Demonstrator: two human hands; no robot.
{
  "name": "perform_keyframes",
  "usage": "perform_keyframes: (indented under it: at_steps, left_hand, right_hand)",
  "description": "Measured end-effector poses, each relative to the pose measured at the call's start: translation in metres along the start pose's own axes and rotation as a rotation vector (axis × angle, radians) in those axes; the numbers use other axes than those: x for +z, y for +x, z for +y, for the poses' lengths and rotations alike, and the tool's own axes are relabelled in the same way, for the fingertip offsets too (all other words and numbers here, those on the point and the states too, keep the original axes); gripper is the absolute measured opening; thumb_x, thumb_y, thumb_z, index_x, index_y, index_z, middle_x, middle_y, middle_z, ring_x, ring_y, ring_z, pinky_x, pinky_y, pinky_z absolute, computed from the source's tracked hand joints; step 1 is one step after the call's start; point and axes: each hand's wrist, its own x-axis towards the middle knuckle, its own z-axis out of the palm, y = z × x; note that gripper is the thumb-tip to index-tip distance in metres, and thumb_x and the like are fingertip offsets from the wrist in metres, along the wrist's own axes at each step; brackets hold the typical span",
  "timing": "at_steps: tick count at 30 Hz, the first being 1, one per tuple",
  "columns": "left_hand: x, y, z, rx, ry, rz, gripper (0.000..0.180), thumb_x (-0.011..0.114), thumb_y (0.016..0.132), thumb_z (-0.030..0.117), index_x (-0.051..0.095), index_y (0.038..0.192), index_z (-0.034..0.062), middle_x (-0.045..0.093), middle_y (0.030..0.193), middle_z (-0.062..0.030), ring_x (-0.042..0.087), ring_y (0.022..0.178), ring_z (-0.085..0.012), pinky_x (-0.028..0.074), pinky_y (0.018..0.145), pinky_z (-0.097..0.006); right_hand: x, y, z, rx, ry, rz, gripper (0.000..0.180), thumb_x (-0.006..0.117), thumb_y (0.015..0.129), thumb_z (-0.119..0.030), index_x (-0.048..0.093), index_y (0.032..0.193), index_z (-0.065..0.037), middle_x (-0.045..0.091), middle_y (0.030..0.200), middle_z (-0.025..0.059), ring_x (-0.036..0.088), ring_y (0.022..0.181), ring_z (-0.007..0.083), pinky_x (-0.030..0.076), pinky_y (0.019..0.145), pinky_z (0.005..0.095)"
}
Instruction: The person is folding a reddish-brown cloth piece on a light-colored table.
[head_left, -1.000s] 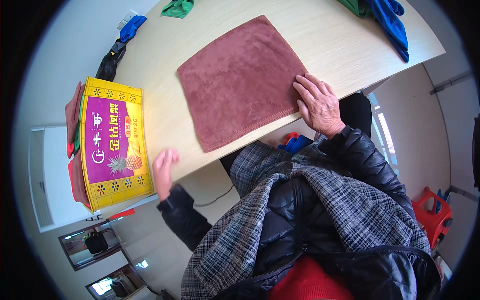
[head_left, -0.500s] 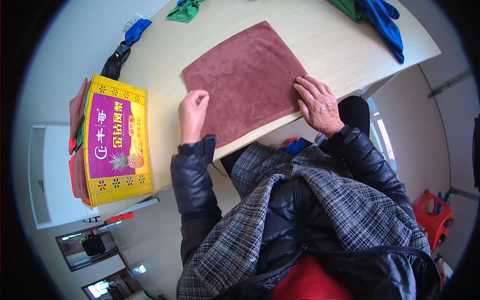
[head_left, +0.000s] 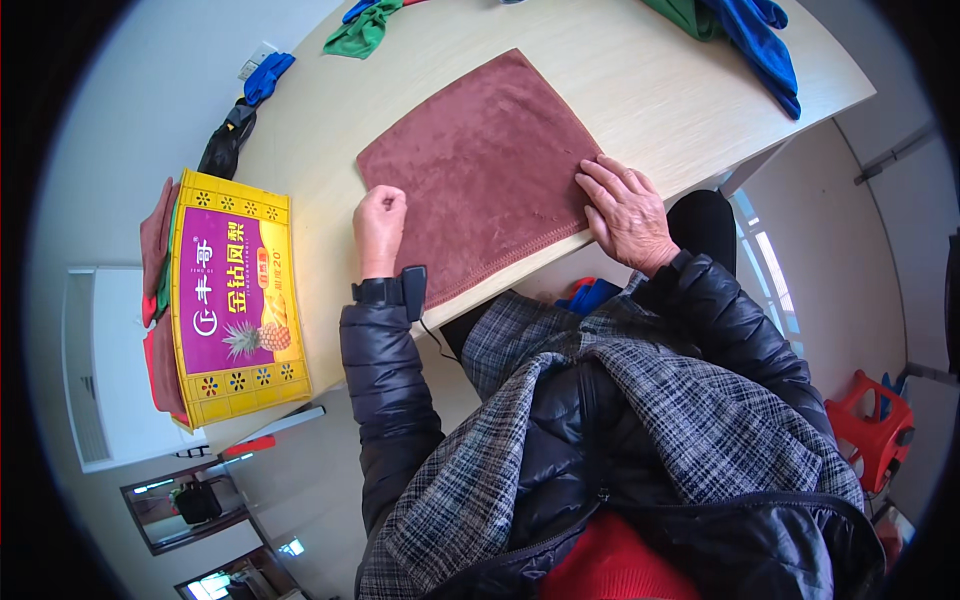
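A brownish-red cloth [head_left: 480,170], soft and squarish, lies spread flat on the pale wooden table [head_left: 640,90]. Its stitched near hem runs close to the table's front edge. Over the cloth's left side, my left hand [head_left: 380,225] is curled closed; whether the fingers hold anything is hidden. On the right edge of the cloth rests my right hand [head_left: 628,212], fingers stretched out and lying flat, with nothing gripped.
Left of the cloth stands a yellow and purple carton [head_left: 235,300] with cloths hanging over its far side. Green [head_left: 358,32] and blue cloths [head_left: 757,50] lie along the far table edge. A black bag [head_left: 228,142] sits far left, and a red stool [head_left: 868,430] stands on the floor at right.
My left hand has curled tighter into a fist, near the same spot. The right hand stays flat on the cloth's right edge. The whole view has shifted slightly.
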Motion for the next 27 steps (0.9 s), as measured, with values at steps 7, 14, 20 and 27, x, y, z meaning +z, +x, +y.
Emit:
perform_keyframes:
  at_steps: [7,14,20,27]
  left_hand:
    - [-0.007,-0.003,0.005,-0.102,-0.19,-0.056,0.004,0.072,0.089,0.006,0.072,0.089,0.002,0.069,0.08,-0.0083,0.061,0.067,-0.0125,0.051,0.067,-0.028]
    - [0.012,0.01,0.015,0.156,0.183,-0.067,0.003,0.072,0.088,0.007,0.072,0.088,0.0045,0.068,0.079,-0.01,0.067,0.07,-0.0258,0.054,0.067,-0.037]
    - [0.003,0.005,-0.009,0.185,0.155,-0.003,0.008,0.069,0.091,0.007,0.07,0.087,0.001,0.068,0.08,-0.0042,0.062,0.067,-0.0151,0.051,0.065,-0.03]
    - [-0.102,-0.087,-0.026,-0.413,-0.46,-0.116,0.019,0.062,0.099,0.014,0.062,0.084,0.003,0.059,0.077,-0.0002,0.056,0.075,-0.0089,0.044,0.071,-0.025]
  right_hand:
    - [0.0,-0.001,0.001,0.007,0.008,0.007,0.047,0.062,0.091,-0.02,0.061,0.135,-0.005,0.057,0.145,0.0127,0.05,0.138,0.0315,0.041,0.113,0.0456]
    - [0.002,-0.002,0.002,-0.001,0.001,-0.002,0.047,0.062,0.091,-0.02,0.061,0.136,-0.006,0.056,0.146,0.0128,0.05,0.138,0.0313,0.04,0.114,0.0456]
    - [0.002,-0.002,-0.003,-0.004,-0.003,-0.007,0.048,0.062,0.091,-0.021,0.06,0.136,-0.006,0.056,0.146,0.0128,0.05,0.138,0.0312,0.04,0.114,0.0454]
    - [0.005,-0.014,0.0,0.021,0.003,0.002,0.047,0.063,0.091,-0.02,0.06,0.136,-0.006,0.056,0.146,0.0125,0.05,0.138,0.0311,0.041,0.113,0.0451]
